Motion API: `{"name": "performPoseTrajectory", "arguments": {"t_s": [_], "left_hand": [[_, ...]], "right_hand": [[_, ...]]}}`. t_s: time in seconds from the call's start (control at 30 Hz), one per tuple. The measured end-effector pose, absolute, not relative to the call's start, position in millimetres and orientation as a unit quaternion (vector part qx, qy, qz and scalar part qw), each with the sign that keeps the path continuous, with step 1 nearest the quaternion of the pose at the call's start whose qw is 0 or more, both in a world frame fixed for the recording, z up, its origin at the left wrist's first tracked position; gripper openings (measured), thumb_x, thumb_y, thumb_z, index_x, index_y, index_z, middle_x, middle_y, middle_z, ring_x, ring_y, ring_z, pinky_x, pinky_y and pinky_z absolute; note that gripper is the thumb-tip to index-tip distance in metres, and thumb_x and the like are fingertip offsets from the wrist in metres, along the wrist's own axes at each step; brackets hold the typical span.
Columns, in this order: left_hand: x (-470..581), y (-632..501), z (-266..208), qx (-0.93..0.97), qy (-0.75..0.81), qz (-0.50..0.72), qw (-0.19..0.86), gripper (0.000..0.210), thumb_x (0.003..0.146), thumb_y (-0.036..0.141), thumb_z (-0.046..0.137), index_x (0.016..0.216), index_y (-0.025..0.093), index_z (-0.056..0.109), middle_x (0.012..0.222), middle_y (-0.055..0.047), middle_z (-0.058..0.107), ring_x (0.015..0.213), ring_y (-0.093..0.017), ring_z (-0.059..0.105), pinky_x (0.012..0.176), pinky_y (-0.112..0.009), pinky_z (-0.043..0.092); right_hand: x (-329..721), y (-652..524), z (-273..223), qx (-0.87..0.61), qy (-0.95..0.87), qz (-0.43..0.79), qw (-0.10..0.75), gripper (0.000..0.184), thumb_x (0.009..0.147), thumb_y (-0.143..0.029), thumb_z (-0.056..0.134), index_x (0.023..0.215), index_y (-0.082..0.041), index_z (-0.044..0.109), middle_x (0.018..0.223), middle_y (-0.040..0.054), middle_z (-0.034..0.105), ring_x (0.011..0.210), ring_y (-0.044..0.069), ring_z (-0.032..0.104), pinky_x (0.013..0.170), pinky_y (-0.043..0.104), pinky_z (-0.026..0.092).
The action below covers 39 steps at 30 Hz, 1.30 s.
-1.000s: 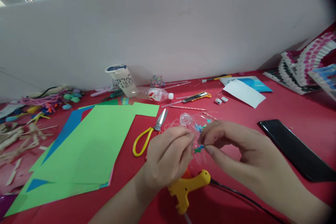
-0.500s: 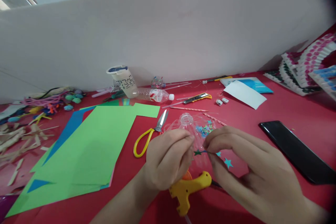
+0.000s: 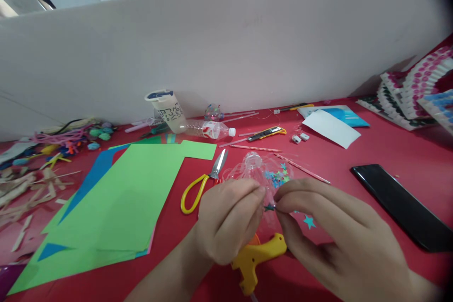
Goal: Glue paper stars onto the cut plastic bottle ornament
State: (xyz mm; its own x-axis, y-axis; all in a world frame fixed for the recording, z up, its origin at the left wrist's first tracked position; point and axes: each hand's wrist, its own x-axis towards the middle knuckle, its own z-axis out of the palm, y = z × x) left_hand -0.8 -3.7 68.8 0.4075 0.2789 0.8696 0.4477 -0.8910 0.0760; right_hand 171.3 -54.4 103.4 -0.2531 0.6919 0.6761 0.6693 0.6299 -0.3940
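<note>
A red tabletop (image 3: 382, 151) fills the scene I watch from afar. Nearest, a yellow plastic glue gun (image 3: 264, 251) lies below both hands. The right hand (image 3: 332, 226), nearer the dark star (image 3: 269, 207), pinches its edge; the left hand (image 3: 230, 219) is curled closed, whatever it may hold hidden from me. The thin star lies between the two hands' fingertips, almost edge-on, its longer line running left to right. Just beyond, a clear bottle top (image 3: 253, 160) with a round neck stands beside small blue-green stars (image 3: 278, 178); farther, a smooth white partition (image 3: 226, 52).
</note>
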Motion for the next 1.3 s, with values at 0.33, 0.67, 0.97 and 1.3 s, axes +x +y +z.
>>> {"name": "performPoseTrajectory", "arguments": {"t_s": [0.33,0.67,0.97,1.3], "left_hand": [[-4,-5,66,-0.835,-0.216,-0.498,0.084,0.021,0.08,0.01,0.061,0.101,0.011,0.063,0.096,-0.008,0.069,0.086,-0.015,0.065,0.076,-0.028,0.058],[-2,-4,69,-0.831,-0.213,-0.499,0.125,0.019,0.077,0.009,0.065,0.096,0.01,0.064,0.093,-0.008,0.07,0.083,-0.016,0.066,0.071,-0.027,0.058],[-7,-5,70,-0.845,-0.208,-0.476,0.13,0.02,0.079,0.01,0.061,0.098,0.008,0.064,0.094,-0.01,0.07,0.083,-0.018,0.066,0.07,-0.029,0.057],[-5,-6,68,-0.853,-0.205,-0.464,0.122,0.02,0.08,0.01,0.057,0.1,0.008,0.064,0.094,-0.01,0.07,0.081,-0.018,0.065,0.068,-0.029,0.056]], "right_hand": [[170,-60,102,-0.406,-0.797,-0.105,0.435,0.011,0.08,-0.006,0.055,0.083,-0.016,0.06,0.08,0.0039,0.069,0.076,0.014,0.064,0.068,0.024,0.053],[173,-57,104,-0.401,-0.807,-0.082,0.425,0.012,0.08,-0.007,0.056,0.083,-0.018,0.061,0.091,0.0042,0.072,0.082,0.016,0.067,0.07,0.026,0.055],[171,-55,114,-0.418,-0.797,0.019,0.436,0.019,0.078,-0.004,0.052,0.084,-0.02,0.06,0.077,0.0012,0.069,0.071,0.013,0.064,0.064,0.023,0.055],[172,-54,114,-0.461,-0.772,0.079,0.429,0.014,0.077,-0.007,0.052,0.077,-0.02,0.058,0.069,-0.0004,0.062,0.063,0.011,0.059,0.056,0.019,0.049]]}}
